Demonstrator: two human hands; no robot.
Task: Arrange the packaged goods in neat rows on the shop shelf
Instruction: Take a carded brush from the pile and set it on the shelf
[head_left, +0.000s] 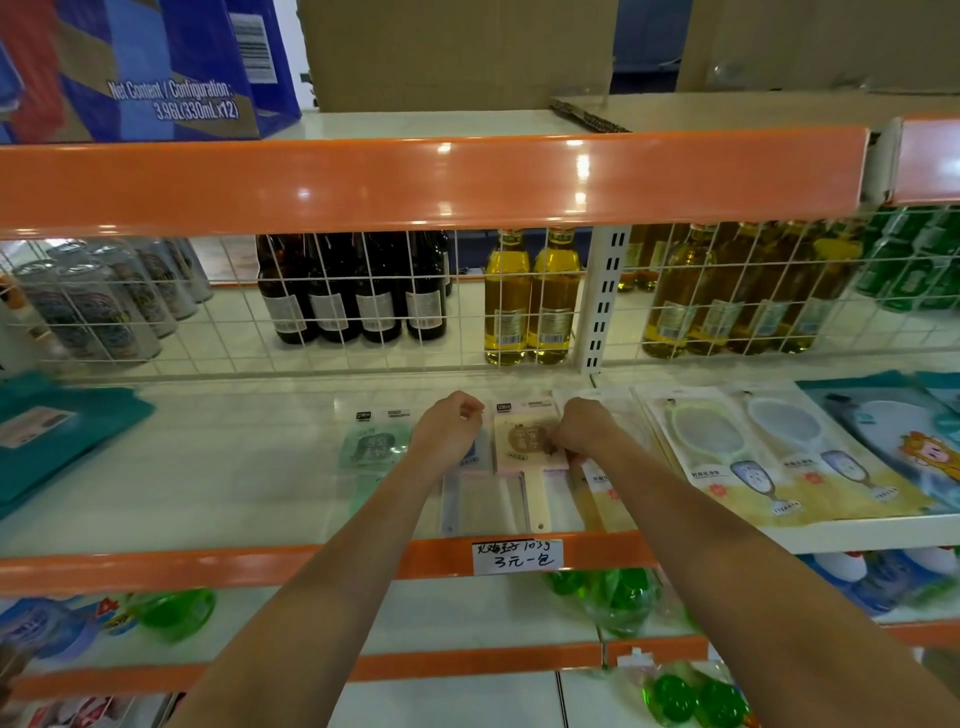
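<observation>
Centrally, a pink pack (527, 439) lay flat on the white shelf (218, 467), with a green pack (371, 441) to its left and racket packs (727, 452) to its right. The right hand (584, 426) pinched the pink pack's right edge. The left hand (449, 426) rested between the packs, fingers curled; whether it gripped anything could not be told. Bottles (353, 291) stood behind a wire grid (218, 332).

Bare shelf (218, 467) surface lies open left of the green packet (371, 447), up to the teal package (57, 436). A wire grid (363, 312) closes the back; overlapping fan packets (727, 452) fill the right side.
</observation>
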